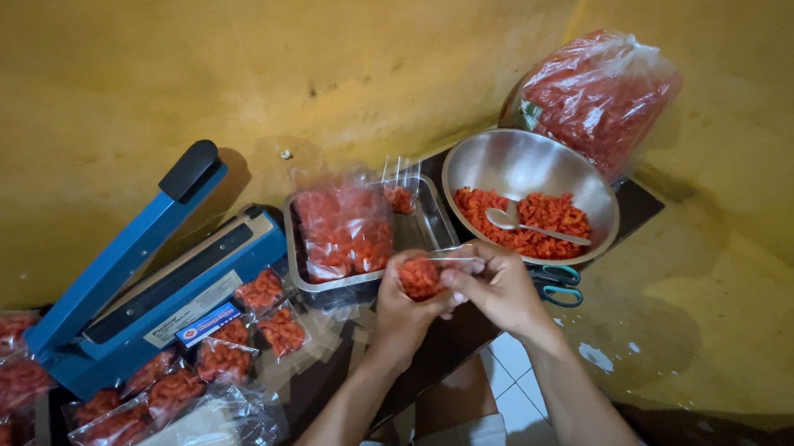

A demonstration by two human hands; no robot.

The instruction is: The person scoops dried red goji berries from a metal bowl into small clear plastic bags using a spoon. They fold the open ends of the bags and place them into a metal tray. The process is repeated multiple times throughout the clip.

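Note:
Both hands meet in front of a metal tray. My left hand point(399, 314) cups a small clear plastic pouch point(420, 276) filled with orange-red snack pieces. My right hand point(500, 285) pinches the pouch's open top edge. A steel bowl point(501, 160) just beyond my right hand holds more of the snack pieces and a metal spoon point(524, 225).
A rectangular metal tray point(434, 214) holds several filled pouches point(344, 230). A blue impulse sealer point(149, 269) with its arm raised stands at the left. Sealed packets point(220, 356) lie around it. A big plastic bag of snacks point(599, 98) leans on the yellow wall. Teal-handled scissors point(559, 285) lie under the bowl.

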